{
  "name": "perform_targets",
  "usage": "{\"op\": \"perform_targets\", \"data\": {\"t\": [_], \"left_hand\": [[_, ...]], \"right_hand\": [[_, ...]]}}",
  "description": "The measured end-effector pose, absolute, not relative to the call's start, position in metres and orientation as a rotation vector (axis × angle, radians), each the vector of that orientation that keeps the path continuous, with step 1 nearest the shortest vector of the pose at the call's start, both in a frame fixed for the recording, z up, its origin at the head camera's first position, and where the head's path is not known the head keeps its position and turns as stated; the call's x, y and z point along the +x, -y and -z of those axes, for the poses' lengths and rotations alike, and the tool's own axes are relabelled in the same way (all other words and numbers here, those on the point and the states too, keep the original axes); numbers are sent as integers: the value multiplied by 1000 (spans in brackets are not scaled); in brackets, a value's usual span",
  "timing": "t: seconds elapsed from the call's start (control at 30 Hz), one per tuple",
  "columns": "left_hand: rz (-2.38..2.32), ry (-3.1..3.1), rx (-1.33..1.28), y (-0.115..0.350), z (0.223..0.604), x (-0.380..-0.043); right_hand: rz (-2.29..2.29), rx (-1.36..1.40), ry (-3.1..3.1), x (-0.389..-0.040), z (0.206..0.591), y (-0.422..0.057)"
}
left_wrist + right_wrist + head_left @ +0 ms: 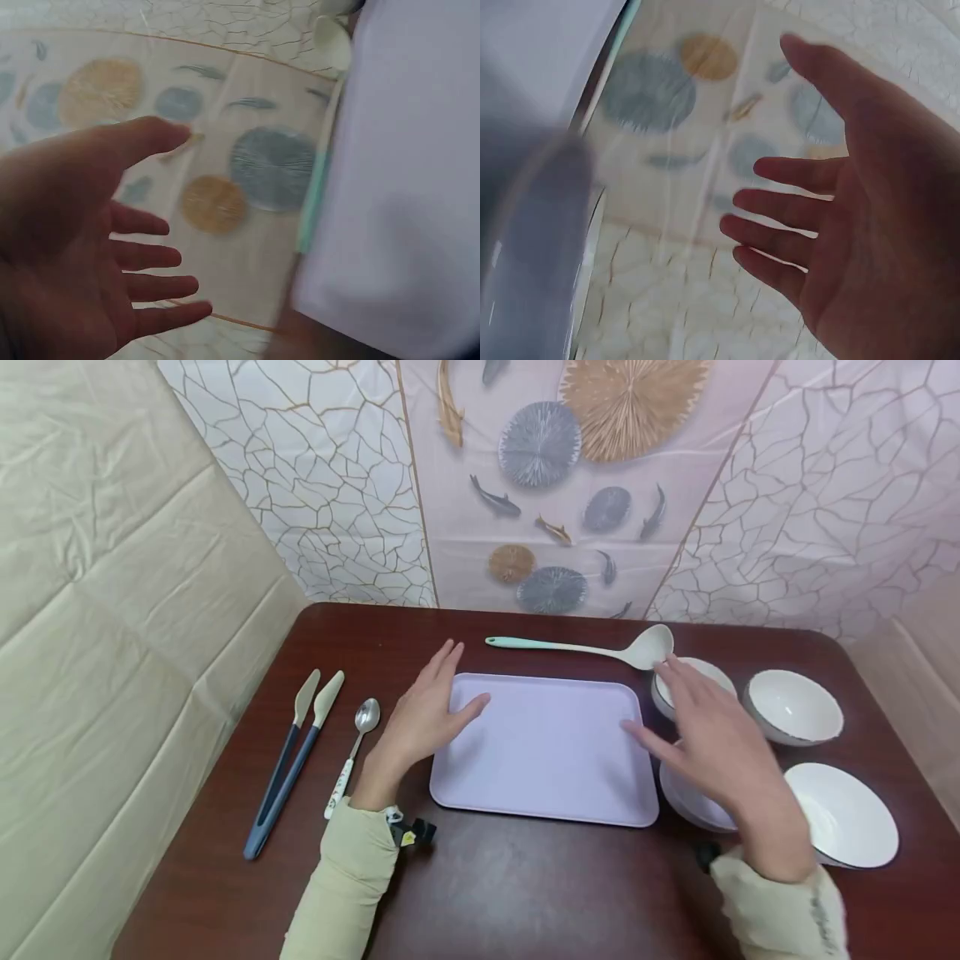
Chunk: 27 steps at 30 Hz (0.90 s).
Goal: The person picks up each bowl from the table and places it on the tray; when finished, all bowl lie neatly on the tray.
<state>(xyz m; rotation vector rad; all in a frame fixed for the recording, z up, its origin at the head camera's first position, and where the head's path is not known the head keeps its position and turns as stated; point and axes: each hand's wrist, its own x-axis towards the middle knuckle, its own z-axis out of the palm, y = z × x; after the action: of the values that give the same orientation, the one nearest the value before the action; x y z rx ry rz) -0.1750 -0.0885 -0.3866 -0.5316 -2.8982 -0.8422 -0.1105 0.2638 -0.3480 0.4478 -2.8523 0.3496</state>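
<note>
The person's left hand (pixel 423 714) has a spread grip, fingers straight and thumb held well away, over the left edge of a lavender rectangular tray with rounded corners (pixel 551 747), which lies flat on the dark red-brown worktop (pixel 495 885). The right hand (pixel 716 739), slightly blurred, has a similarly spread grip beyond the tray's right edge, its thumb pointing toward that edge. In the head view it partly covers a lavender round dish (pixel 678 789) just right of the tray and overlaps a white round bowl with a dark rim (pixel 701 672) near the tray's far right corner; contact there cannot be told. The wrist views add what the head view hides: both bare palms, with the four fingers slightly apart. Only the head view shows the blue-handled tongs with cream tips (pixel 281 785) and the metal spoon with a patterned white handle (pixel 367 716), both left of the tray. The white ladle with a mint-green handle (pixel 585 648) lies beyond the tray's far edge.
</note>
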Motion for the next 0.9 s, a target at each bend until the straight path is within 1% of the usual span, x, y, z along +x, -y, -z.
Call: {"op": "perform_targets", "data": {"t": [0.1, 0.17, 0.27, 0.37, 0.47, 0.63, 0.8, 0.9], "left_hand": [[1056, 2893, -457, 96, 403, -171], [1130, 2899, -396, 103, 414, -165], [1206, 2907, -293, 113, 431, -154], [1287, 2911, -216, 123, 448, -145], [1374, 2919, -201, 131, 459, -139], [1453, 2959, -325, 137, 464, -134], [1474, 2974, -437, 141, 465, -133], [1499, 2979, -459, 143, 468, -132]], "right_hand": [[-373, 320, 2842, -95, 351, -300], [-365, 167, 2877, -80, 357, -329], [-392, -50, 2924, -57, 370, -371], [-481, -175, 2922, -38, 387, -401], [-642, -149, 2867, -26, 404, -418], [-834, -46, 2775, -15, 424, -432], [-895, -5, 2733, -7, 436, -439], [-891, -12, 2722, -9, 437, -441]]}}
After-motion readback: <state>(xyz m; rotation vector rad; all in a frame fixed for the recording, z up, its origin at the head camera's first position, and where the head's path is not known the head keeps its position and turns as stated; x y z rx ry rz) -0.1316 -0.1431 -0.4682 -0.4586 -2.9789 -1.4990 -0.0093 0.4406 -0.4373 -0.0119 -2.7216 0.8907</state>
